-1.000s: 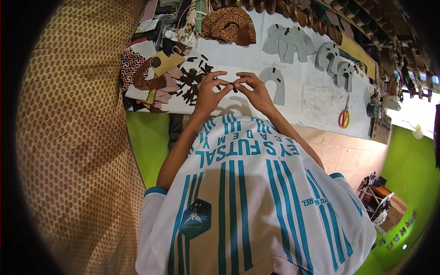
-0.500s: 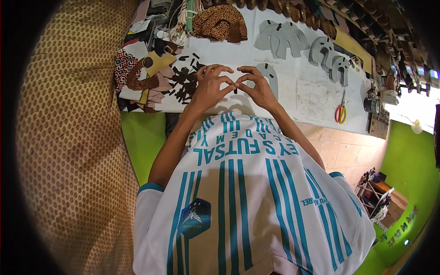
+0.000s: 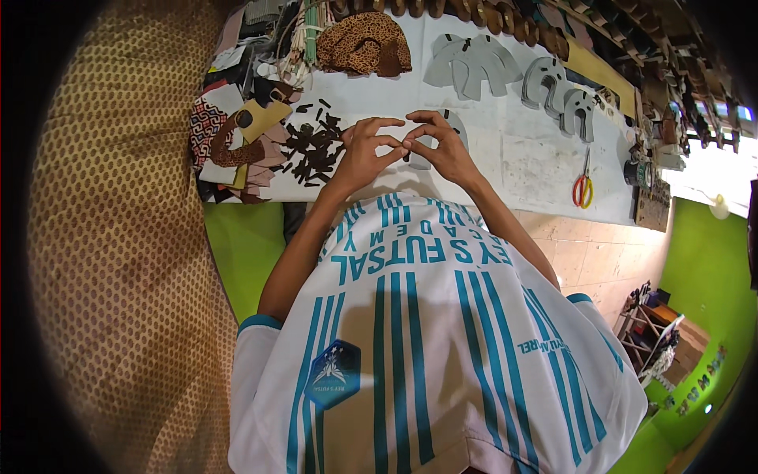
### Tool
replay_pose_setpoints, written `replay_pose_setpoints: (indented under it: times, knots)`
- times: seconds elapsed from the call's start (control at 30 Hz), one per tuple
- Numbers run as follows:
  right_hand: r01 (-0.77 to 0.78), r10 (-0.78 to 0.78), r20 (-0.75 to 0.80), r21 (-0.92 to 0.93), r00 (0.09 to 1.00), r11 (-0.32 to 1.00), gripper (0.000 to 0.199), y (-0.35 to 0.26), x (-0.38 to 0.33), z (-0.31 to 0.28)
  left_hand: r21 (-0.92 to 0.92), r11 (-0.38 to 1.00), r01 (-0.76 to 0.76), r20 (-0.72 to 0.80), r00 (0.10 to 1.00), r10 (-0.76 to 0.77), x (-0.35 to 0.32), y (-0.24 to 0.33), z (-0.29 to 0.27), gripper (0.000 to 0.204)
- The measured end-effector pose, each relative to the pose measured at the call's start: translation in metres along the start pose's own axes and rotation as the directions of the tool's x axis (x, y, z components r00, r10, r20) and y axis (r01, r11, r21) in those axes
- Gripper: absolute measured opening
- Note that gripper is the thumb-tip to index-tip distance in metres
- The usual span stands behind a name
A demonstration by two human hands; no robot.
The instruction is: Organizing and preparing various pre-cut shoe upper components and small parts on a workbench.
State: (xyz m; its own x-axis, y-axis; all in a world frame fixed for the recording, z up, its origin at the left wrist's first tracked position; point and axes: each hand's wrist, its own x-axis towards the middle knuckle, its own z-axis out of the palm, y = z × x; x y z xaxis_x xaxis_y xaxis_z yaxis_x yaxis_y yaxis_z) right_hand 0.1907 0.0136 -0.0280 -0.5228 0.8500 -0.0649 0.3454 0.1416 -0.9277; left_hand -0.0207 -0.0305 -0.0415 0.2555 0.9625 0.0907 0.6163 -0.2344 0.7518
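Note:
My left hand (image 3: 367,157) and my right hand (image 3: 445,152) meet fingertip to fingertip above the near part of the table. Between their thumbs and forefingers they pinch a small dark strip (image 3: 406,157), mostly hidden by the fingers. Behind my right hand lies a grey curved cut piece (image 3: 455,126), partly covered by the hand. A loose pile of short dark brown strips (image 3: 314,148) spreads to the left of my left hand.
Leopard-print pieces (image 3: 365,46) and grey U-shaped pieces (image 3: 478,67) lie further back on the white table (image 3: 521,170). Red-and-yellow handled scissors (image 3: 583,189) rest at the right. Material scraps (image 3: 260,118) crowd the left end; a patterned curtain (image 3: 134,237) hangs beside it.
The view has shifted a little, so the tabletop things sit slightly further left. Both hands keep their fingertip pinch on the dark strip, almost unmoved.

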Motion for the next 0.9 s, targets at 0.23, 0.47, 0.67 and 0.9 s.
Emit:
replay_pose_setpoints:
  times: [0.23, 0.47, 0.67, 0.9]
  knots:
    - [0.013, -0.012, -0.074, 0.016, 0.997, 1.0, 0.015, 0.008, 0.001, -0.001, 0.012, 1.0, -0.027, -0.012, 1.0, 0.027, 0.014, -0.002, 0.009, 0.015]
    - [0.127, -0.14, -0.139, -0.101, 0.98, 0.987, 0.013, 0.017, 0.006, 0.001, 0.089, 0.996, -0.029, -0.045, 0.998, 0.033, 0.026, -0.002, 0.016, 0.017]
    - [0.126, -0.149, -0.234, -0.112, 0.961, 0.986, 0.014, 0.023, 0.013, -0.003, -0.062, 0.995, 0.078, -0.011, 0.997, -0.079, 0.038, -0.001, 0.023, 0.019]
    - [0.024, -0.009, -0.218, 0.066, 0.976, 0.998, 0.013, 0.034, 0.015, -0.014, -0.218, 0.97, 0.11, 0.032, 0.994, -0.106, 0.049, -0.005, 0.021, 0.02]
